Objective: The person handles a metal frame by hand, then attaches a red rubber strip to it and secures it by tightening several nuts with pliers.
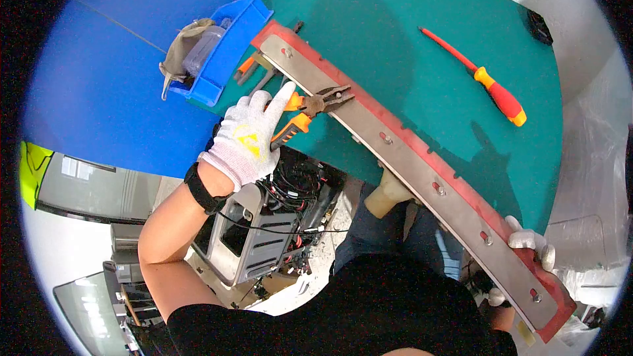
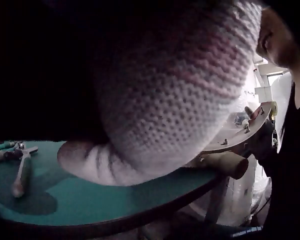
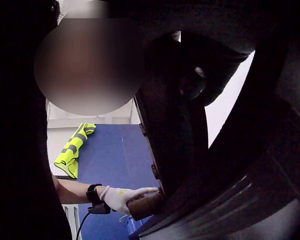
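A long grey metal strip with a red backing (image 1: 412,168) runs diagonally across the head view, studded with several bolts (image 1: 440,190) in red-edged slots. My gloved left hand (image 1: 247,135) grips the orange-and-black handles of combination pliers (image 1: 315,104). Their jaws lie over one bolt in the strip's upper half, with the index finger extended along the upper side. At the lower right end, my gloved right hand (image 1: 527,242) grips the strip by its red edge, fingers over it and the rest hidden beneath. The left wrist view is mostly filled by the knitted glove (image 2: 175,100).
On the green table (image 1: 369,20) lies a red-and-yellow screwdriver (image 1: 491,86). A blue bin (image 1: 227,46) holding a pouch stands beyond the left hand, with more tools beside it. A beige cylindrical piece (image 1: 388,196) projects under the strip. Wiring (image 1: 297,181) sits below the table edge.
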The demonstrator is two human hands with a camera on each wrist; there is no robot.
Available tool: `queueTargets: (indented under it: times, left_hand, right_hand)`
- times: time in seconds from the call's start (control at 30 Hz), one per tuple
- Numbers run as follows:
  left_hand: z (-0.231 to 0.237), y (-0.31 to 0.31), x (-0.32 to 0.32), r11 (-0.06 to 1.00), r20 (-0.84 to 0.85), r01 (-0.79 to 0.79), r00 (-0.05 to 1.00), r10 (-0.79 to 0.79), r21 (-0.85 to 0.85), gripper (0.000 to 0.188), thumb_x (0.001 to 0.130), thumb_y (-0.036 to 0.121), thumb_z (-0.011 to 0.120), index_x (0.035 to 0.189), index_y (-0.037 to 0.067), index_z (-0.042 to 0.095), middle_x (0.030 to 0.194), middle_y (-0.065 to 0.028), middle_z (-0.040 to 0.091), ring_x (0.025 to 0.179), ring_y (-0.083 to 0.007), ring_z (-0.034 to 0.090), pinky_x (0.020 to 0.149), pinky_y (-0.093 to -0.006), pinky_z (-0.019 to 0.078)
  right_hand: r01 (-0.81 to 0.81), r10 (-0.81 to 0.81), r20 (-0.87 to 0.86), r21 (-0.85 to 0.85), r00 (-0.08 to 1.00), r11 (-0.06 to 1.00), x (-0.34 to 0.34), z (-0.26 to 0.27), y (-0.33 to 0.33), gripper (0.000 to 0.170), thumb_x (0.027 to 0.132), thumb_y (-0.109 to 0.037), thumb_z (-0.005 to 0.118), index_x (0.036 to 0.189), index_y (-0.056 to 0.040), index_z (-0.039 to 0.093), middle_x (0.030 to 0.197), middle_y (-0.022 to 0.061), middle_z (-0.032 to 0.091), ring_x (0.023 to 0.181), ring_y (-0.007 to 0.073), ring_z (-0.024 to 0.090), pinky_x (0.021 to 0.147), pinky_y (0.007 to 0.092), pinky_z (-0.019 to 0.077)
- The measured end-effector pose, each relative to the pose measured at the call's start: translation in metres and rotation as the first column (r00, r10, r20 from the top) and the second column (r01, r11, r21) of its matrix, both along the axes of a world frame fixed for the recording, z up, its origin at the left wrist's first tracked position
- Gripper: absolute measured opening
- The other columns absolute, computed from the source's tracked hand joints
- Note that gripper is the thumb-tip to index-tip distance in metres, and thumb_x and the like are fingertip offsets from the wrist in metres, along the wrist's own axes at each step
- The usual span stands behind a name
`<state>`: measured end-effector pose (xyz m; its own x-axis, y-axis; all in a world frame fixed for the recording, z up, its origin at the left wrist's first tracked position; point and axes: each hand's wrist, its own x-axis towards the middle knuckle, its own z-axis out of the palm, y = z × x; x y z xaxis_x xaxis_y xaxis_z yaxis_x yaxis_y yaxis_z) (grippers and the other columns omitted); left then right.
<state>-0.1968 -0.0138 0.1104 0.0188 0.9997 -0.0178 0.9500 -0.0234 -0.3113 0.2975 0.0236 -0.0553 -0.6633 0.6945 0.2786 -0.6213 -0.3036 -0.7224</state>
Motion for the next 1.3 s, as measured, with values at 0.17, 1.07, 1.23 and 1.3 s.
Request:
queueTargets:
  times: [0.17,1.07,1.23,1.3]
  left_hand:
    - [-0.003,-0.004,0.012,0.993,0.045,-0.115,0.992,0.115,-0.002,0.097,0.064,0.005,0.07,0.152,0.011,0.028,0.112,-0.0204,0.053,0.098,-0.0419,0.057,0.084,-0.0493,0.0498]
    - [-0.029,0.004,0.084,0.88,0.11,-0.476,0.874,0.474,-0.013,0.086,0.075,0.018,0.066,0.15,0.0,0.026,0.117,-0.0294,0.056,0.102,-0.0438,0.062,0.089,-0.0479,0.0508]
    - [-0.035,0.006,0.088,0.845,0.143,-0.528,0.833,0.534,-0.079,0.092,0.077,0.019,0.066,0.152,-0.002,0.019,0.121,-0.0309,0.054,0.106,-0.0442,0.061,0.093,-0.0479,0.0497]
    - [-0.039,0.003,0.082,0.854,0.163,-0.514,0.838,0.52,-0.081,0.095,0.076,0.018,0.067,0.153,-0.003,0.015,0.121,-0.0309,0.053,0.107,-0.0442,0.06,0.092,-0.0486,0.0498]
  right_hand:
    - [0.148,-0.158,0.04,0.194,0.987,0.97,0.004,-0.029,0.002,0.076,0.094,-0.038,0.064,0.149,-0.0014,0.027,0.132,0.0151,0.053,0.124,0.0282,0.052,0.115,0.0515,0.031]
    - [0.44,-0.652,0.134,0.635,0.746,0.635,-0.104,0.089,-0.042,0.072,0.072,-0.037,0.087,0.114,-0.0057,0.039,0.112,0.0154,0.065,0.109,0.0268,0.064,0.114,0.0474,0.0323]
    - [0.385,-0.657,0.118,0.728,0.745,0.567,-0.106,0.097,-0.039,0.068,0.072,-0.034,0.088,0.112,-0.0052,0.042,0.105,0.0139,0.066,0.106,0.0276,0.066,0.112,0.0506,0.0343]
    - [0.359,-0.635,0.134,0.729,0.761,0.583,-0.103,0.096,-0.036,0.067,0.071,-0.035,0.088,0.112,-0.0049,0.044,0.105,0.0129,0.065,0.105,0.0279,0.066,0.111,0.0512,0.0349]
